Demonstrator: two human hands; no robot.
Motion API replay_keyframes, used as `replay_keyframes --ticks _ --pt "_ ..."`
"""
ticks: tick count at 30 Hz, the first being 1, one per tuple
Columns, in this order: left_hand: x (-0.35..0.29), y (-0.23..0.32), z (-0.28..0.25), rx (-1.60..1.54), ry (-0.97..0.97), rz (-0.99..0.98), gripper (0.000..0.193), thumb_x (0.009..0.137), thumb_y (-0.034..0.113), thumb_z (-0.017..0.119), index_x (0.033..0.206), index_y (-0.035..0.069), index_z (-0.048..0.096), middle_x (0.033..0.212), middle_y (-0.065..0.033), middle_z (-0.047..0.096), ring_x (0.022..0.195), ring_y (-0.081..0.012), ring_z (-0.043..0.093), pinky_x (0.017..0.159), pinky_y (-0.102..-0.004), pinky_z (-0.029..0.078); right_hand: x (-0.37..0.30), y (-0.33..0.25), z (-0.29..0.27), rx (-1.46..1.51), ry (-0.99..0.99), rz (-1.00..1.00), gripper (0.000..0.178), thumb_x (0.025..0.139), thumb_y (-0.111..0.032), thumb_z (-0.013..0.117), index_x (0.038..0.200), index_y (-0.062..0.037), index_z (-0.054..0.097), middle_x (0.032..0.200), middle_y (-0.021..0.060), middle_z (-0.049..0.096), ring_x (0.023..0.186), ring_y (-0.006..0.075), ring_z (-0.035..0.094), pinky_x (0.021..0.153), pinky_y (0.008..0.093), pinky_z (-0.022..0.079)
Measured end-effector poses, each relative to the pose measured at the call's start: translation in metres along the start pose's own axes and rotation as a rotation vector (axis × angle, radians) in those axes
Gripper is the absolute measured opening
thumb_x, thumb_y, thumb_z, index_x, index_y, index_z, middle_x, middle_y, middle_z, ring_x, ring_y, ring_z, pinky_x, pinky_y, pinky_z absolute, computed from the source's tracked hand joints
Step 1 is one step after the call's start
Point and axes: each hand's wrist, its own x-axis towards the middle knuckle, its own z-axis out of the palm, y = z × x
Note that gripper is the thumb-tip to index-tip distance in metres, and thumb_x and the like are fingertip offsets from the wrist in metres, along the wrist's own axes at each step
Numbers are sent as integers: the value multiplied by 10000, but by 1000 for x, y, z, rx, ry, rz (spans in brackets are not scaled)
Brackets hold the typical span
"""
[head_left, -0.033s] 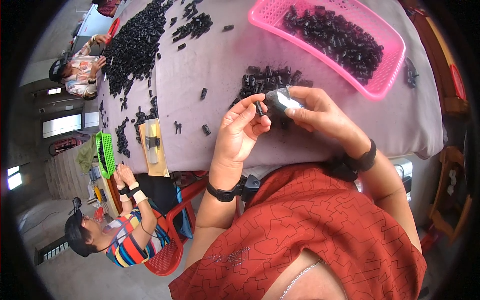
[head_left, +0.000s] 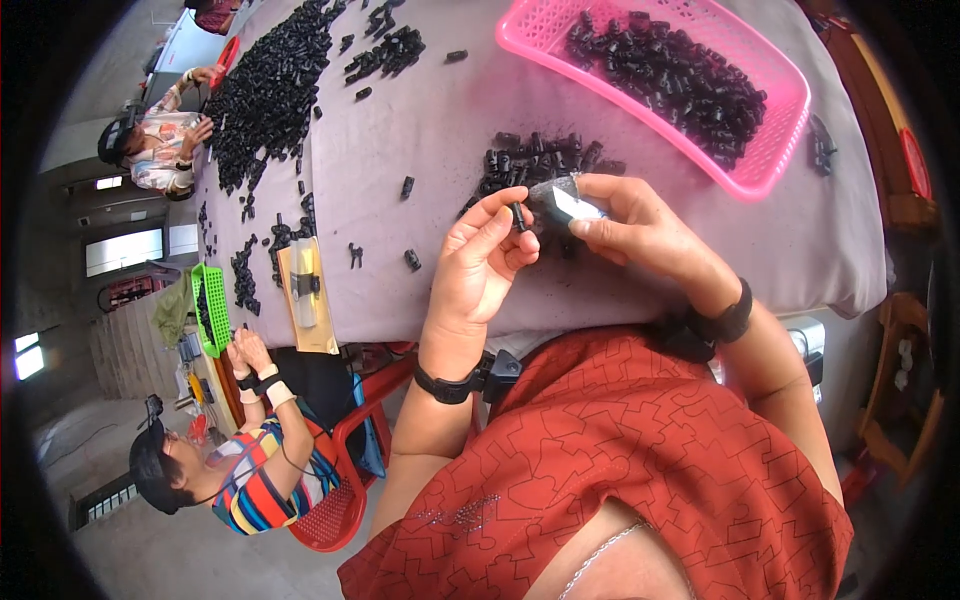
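My left hand (head_left: 482,250) is closed, pinching a small black cylindrical part (head_left: 518,216) between thumb and fingertips. Close beside it, my right hand (head_left: 635,218) grips a thin, flat, shiny piece (head_left: 574,207) with a bright glare on it; its exact kind I cannot make out. That piece's near end points toward the black part, and whether the two touch is unclear. Just beyond both hands lies a small heap of similar black parts (head_left: 535,160), with dark crumbs scattered around it. My fingers hide some of this heap.
A pink plastic basket (head_left: 640,85) of black parts stands at the far right. A large pile of black parts (head_left: 268,105) covers the table's far left. Two people sit along the left side, near a green basket (head_left: 209,335). A wooden board (head_left: 308,295) lies at the table's edge.
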Motion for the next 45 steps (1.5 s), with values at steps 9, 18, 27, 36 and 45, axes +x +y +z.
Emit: replay_keyframes --ticks 9,18,27,36,45 --pt "8 -10 6 44 37 10 298 930 184 623 1199 79 547 920 -22 618 708 -88 570 599 -205 480 -3 -4 3 86 -98 -31 584 907 -213 632 1415 -53 393 718 -36 532 573 26 439 473 185 329" --pt "11 -15 14 -38 46 -20 262 921 119 629 1167 61 559 890 -19 621 672 -99 611 592 -229 538 -5 -7 4 108 -140 -1 591 908 -209 644 1417 -50 388 866 -23 596 665 29 457 554 185 380" --pt "8 -13 13 -73 -3 -37 285 909 88 636 1181 54 561 938 -45 635 664 -110 608 599 -230 535 -5 -9 4 133 -163 41 513 917 -235 643 1354 -41 459 809 -46 579 603 10 416 511 169 335" --pt "7 -18 10 -93 -50 -58 287 902 77 641 1178 45 568 930 -56 637 653 -124 610 596 -236 527 -1 6 -4 162 -128 76 394 935 -263 619 1253 -41 545 719 -60 549 543 4 392 452 170 288" --pt "8 -17 9 -77 -8 -30 285 911 95 631 1189 72 575 920 -37 631 687 -103 596 594 -218 517 -5 -9 2 96 -197 59 435 908 -246 646 1269 -51 503 703 -60 535 536 11 402 452 170 294"
